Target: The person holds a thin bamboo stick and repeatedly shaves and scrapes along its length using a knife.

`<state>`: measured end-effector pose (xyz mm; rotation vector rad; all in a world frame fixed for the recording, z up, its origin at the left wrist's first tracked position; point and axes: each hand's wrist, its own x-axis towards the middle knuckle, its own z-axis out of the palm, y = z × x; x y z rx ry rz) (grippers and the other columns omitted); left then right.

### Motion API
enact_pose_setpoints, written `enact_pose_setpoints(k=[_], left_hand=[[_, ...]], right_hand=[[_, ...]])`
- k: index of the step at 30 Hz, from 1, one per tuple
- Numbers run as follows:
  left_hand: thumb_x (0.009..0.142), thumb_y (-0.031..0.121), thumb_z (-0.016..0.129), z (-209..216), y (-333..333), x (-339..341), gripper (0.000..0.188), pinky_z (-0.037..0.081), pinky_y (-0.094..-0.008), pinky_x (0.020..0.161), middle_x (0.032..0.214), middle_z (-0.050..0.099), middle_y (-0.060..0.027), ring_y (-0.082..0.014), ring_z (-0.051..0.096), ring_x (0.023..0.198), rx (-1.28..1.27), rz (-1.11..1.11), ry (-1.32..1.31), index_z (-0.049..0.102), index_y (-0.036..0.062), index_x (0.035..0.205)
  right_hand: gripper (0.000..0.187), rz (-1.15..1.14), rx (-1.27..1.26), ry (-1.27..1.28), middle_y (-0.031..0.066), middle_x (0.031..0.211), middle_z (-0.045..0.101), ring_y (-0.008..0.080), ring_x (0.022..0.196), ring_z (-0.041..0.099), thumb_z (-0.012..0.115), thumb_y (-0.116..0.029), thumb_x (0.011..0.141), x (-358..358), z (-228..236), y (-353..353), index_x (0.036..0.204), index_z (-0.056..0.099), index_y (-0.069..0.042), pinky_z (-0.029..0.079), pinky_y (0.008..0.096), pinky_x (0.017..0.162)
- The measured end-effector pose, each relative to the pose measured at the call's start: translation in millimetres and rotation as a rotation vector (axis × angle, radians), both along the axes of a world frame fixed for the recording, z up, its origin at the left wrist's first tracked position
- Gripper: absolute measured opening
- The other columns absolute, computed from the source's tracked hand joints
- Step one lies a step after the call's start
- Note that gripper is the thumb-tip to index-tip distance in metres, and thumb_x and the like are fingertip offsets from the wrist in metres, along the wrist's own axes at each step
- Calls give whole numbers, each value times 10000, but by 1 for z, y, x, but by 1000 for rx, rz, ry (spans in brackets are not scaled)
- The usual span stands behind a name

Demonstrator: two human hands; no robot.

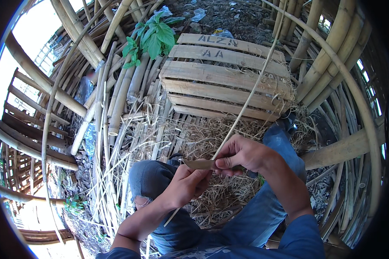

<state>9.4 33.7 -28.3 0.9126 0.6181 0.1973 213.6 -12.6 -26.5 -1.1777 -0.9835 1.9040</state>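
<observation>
**Thin bamboo strip runs between two hands, blade laid against it**

The bamboo strip [246, 101] is long and very slender. Its long axis runs on a diagonal: from the lower left, where its short end pokes out below the left hand [186, 183], up through both hands and away to the upper right, over the wooden pallet [224, 77] and on toward the top edge of the view. By far the longer part lies beyond the right hand [242, 154], on the far side from the person.

The left grip is closed round the handle of a knife [199, 164], whose flat brownish blade points right and meets the strip just where the right thumb and fingers pinch together. The right grip is clamped on the strip itself, thumb pressed near the blade tip. The two hands are touching or nearly so, above the person's knees in blue jeans [263, 203].

No container holds anything here. The pallet is slatted and bare of goods, with dry shavings [203, 138] heaped on the ground in front of it. Thick bamboo poles [116, 95] lean and lie all round, and a green leafy plant [153, 36] grows behind the pallet.
</observation>
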Motion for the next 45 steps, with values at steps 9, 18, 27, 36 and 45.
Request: enact_pose_setpoints(k=[9,18,27,36,45], left_hand=[[1006,258,398,-6,4,-3,300,267,-221,392,563,403,36,-53,352,441,65,-37,47,491,60,801],[1005,270,390,-4,1,-2,304,167,-227,385,530,283,48,-49,236,417,60,13,26,434,67,783],[1007,247,402,-8,-1,-5,284,274,-205,411,573,393,44,-44,349,457,37,-37,29,469,71,794],[1007,199,406,-2,-9,-2,262,288,-195,483,645,398,67,-15,338,554,310,33,120,458,54,795],[1006,234,400,-5,-6,1,265,264,-194,414,607,401,39,-36,345,468,320,31,84,470,66,814]], right_hand=[[114,-121,38,-133,54,585,604,71,472,524,645,-67,845,1,8,-1,863,679,40,377,209,411],[96,-466,125,-300,77,602,597,91,444,492,581,16,802,29,17,-3,733,648,20,338,214,383],[133,-268,82,-163,50,583,583,66,447,465,590,-43,866,11,12,-8,770,649,27,326,212,392],[125,-207,27,-160,51,585,598,72,467,503,636,-69,854,9,11,-6,822,671,47,356,210,402],[112,-323,83,-309,53,565,583,67,450,467,609,-25,859,8,18,-9,812,672,55,343,219,404]])
